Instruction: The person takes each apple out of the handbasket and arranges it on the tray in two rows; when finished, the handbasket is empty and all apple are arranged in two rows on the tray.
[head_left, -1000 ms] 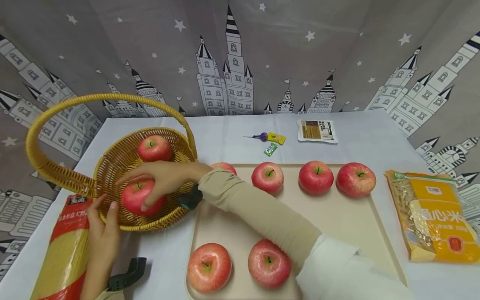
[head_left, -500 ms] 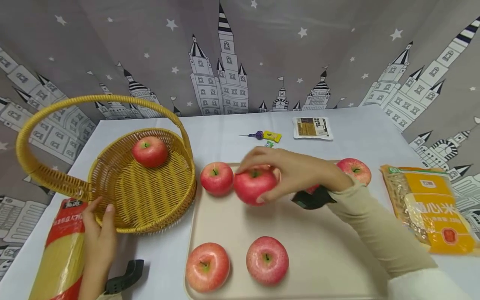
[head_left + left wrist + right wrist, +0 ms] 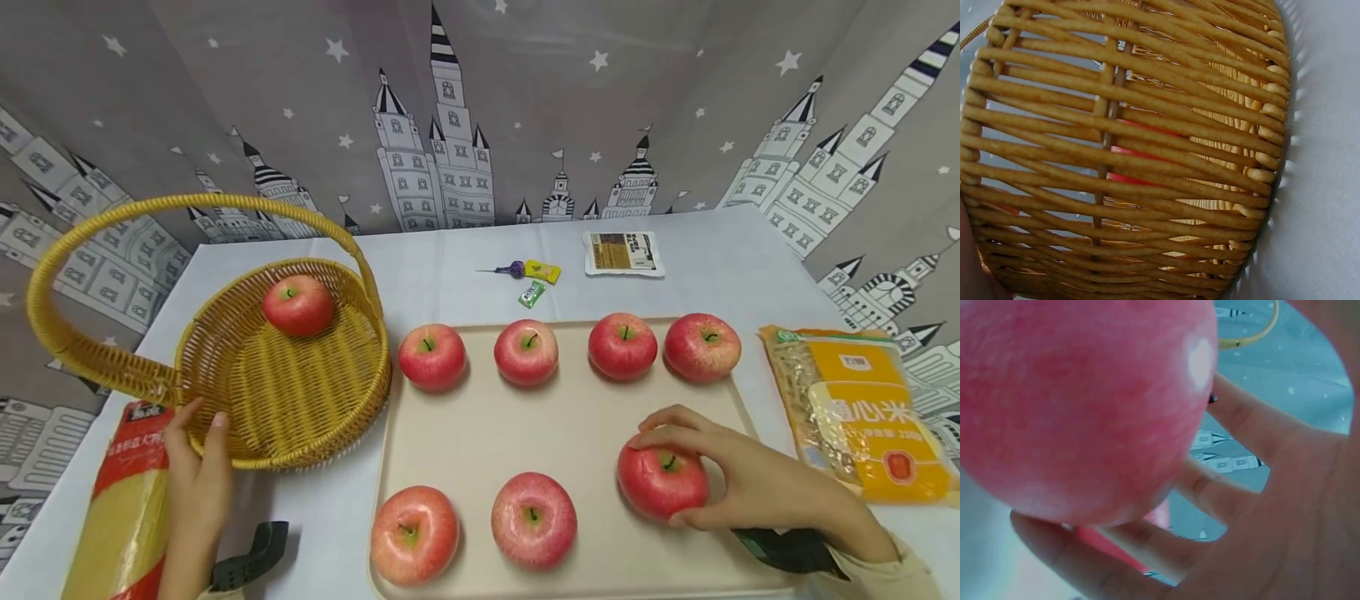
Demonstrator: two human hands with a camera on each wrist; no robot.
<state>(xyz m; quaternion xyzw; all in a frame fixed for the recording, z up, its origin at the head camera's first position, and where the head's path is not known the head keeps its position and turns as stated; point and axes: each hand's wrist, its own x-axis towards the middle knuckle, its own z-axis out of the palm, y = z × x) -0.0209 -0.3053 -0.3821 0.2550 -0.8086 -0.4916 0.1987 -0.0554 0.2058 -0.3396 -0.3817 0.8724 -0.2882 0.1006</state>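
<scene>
Right hand (image 3: 757, 483) gripping an apple (image 3: 662, 482), fingers curled over it, setting it in the tray's (image 3: 495, 433) front row; left hand (image 3: 197, 467) pinching the wicker basket (image 3: 300, 408) rim on the desk (image 3: 450, 283).

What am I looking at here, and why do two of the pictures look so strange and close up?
There is no machine here: a person works with bare hands, wearing three cameras. The wide picture comes from the head and looks down on a table. The two close ones come from the wrists, so each shows only what that hand is near.

The right hand curls its fingers round a red apple on the beige tray; the right wrist view shows that apple up close. Six more apples sit on the tray. The left hand grips the rim of the wicker basket, which holds one apple; its weave fills the left wrist view. Food packets lie around.
</scene>
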